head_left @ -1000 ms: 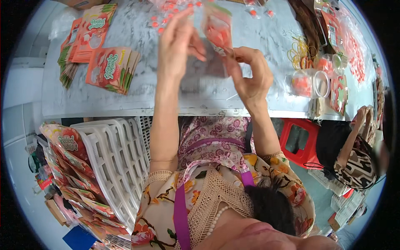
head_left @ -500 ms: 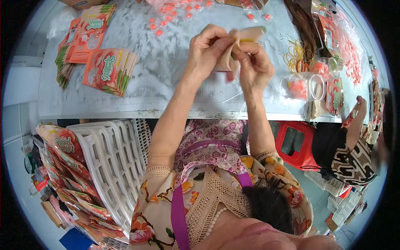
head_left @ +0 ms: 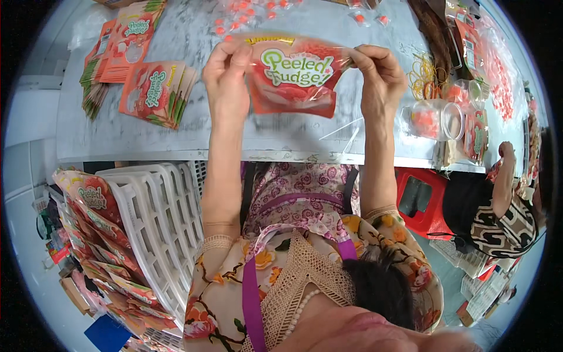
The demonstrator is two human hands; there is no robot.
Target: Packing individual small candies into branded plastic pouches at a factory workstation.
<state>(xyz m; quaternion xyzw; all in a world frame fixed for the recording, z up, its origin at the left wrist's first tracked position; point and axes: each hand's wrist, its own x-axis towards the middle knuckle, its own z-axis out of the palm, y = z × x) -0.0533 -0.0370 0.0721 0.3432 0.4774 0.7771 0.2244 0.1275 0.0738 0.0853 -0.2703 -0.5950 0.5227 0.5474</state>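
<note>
A red and pink candy pouch [head_left: 296,82] is stretched out flat above the table, its printed side facing me. My left hand [head_left: 227,76] pinches its left upper corner between thumb and fingers. At the opposite corner, my right hand [head_left: 380,76] has the same kind of grip. Whether the pouch has anything inside cannot be seen. To the left, a fanned stack of matching pouches [head_left: 155,97] lies on the table [head_left: 281,138], with another pile of pouches [head_left: 126,50] behind it.
Small wrapped orange-red candies [head_left: 234,17] lie at the far side. A clear plastic jar [head_left: 434,120] with candies, yellow rubber bands [head_left: 425,73] and scissors [head_left: 433,89] are on the right. White plastic crates [head_left: 158,229] stand lower left; a red stool [head_left: 419,202] and another person's arm [head_left: 503,182] are at right.
My hands have moved apart and pulled the pouch wide. It was bunched and edge-on between my fingers; now its printed front shows.
</note>
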